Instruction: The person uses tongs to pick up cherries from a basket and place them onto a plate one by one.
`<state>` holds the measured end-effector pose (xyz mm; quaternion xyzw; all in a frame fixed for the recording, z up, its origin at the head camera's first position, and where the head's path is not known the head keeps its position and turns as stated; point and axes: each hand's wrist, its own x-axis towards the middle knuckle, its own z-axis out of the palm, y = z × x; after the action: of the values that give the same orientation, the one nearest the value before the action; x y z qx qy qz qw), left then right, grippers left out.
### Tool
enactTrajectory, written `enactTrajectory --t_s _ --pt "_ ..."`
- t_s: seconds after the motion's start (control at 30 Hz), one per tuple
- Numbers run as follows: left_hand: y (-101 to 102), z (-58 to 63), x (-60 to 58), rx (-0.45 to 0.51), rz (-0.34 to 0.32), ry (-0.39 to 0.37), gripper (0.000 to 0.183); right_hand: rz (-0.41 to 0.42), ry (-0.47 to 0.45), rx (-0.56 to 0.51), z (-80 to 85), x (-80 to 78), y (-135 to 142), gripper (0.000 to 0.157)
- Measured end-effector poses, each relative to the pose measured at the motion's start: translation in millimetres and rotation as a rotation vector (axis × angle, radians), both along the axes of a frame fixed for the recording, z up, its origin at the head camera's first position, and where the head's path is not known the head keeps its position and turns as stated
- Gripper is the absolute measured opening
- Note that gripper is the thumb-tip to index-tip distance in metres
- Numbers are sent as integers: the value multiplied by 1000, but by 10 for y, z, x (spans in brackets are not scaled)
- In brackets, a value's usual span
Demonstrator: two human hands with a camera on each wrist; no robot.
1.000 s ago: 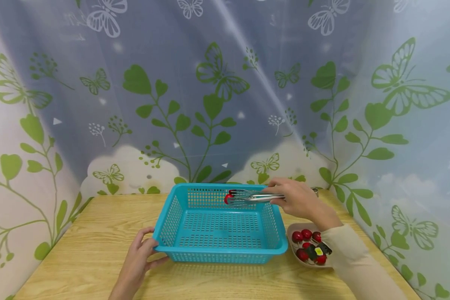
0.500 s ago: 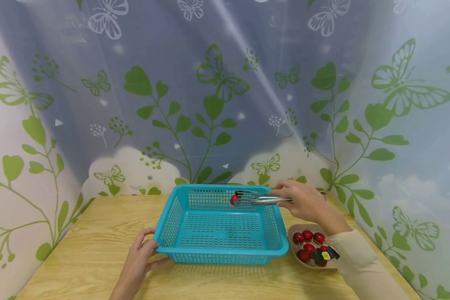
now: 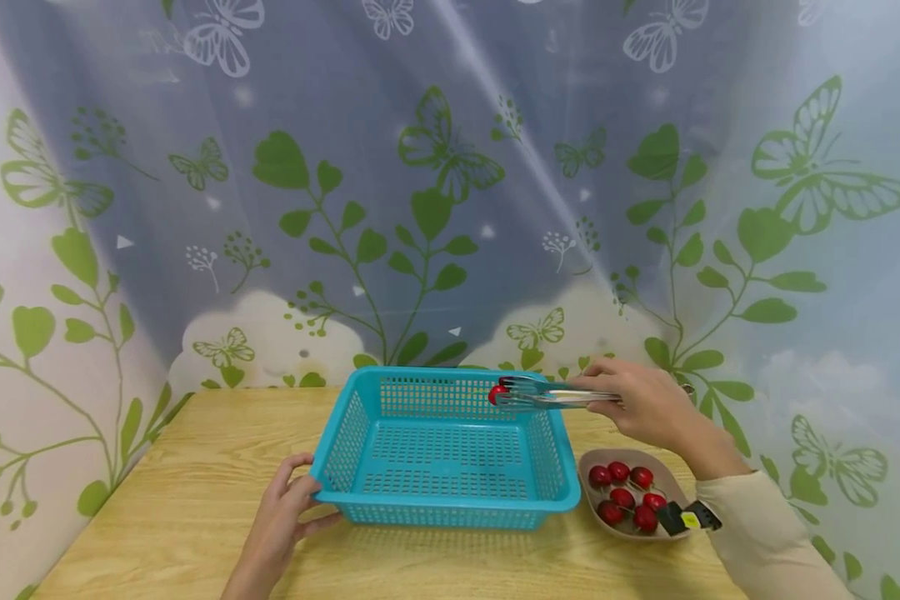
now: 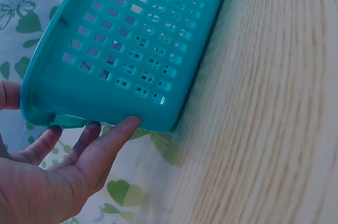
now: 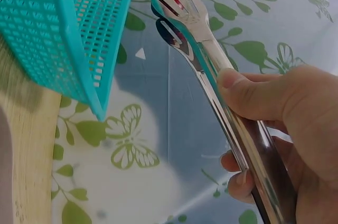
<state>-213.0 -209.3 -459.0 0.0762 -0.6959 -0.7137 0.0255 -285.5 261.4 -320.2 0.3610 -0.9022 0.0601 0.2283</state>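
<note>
My right hand (image 3: 645, 406) grips metal tongs (image 3: 557, 399) level over the right rear of the blue plastic basket (image 3: 450, 503). A red cherry (image 3: 497, 394) sits between the tongs' slotted heads. In the right wrist view, the thumb presses the upper arm of the tongs (image 5: 211, 57) while the fingers curl under the lower one. My left hand (image 3: 276, 508) holds the basket by its front left corner; in the left wrist view its fingertips touch the perforated wall (image 4: 105, 97) and the rim. Right of the basket, several stemmed cherries (image 3: 621, 497) lie in a beige bowl (image 3: 663, 475).
Everything stands on a light wooden table (image 3: 195, 475). A curtain (image 3: 450, 208) printed with leaves and butterflies closes off the back and both sides. A dark strap with a yellow tag (image 3: 688, 518) on the right wrist overlaps the bowl's edge in the head view.
My right hand has moved to the right, carrying the tongs and the cherry toward the basket's right side. More of the bowl's cherries now show. The left hand stays on the corner.
</note>
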Motion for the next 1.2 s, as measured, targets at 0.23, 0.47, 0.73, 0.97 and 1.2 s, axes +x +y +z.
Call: enactTrajectory --t_s 0.23,0.47,0.73,0.97,1.2 --pt "0 -20 -6 4 3 -8 46 -14 57 -17 -47 110 255 38" --pt "-8 -23 -5 3 4 -5 47 -47 94 -5 -70 212 506 38" --pt "9 11 6 -3 11 2 45 -82 87 -2 -143 341 800 40" --pt "3 -1 2 -5 4 10 46 -118 41 6 -225 391 992 38" --pt "2 3 -14 -4 10 0 47 -134 23 29 -297 417 1118 36"
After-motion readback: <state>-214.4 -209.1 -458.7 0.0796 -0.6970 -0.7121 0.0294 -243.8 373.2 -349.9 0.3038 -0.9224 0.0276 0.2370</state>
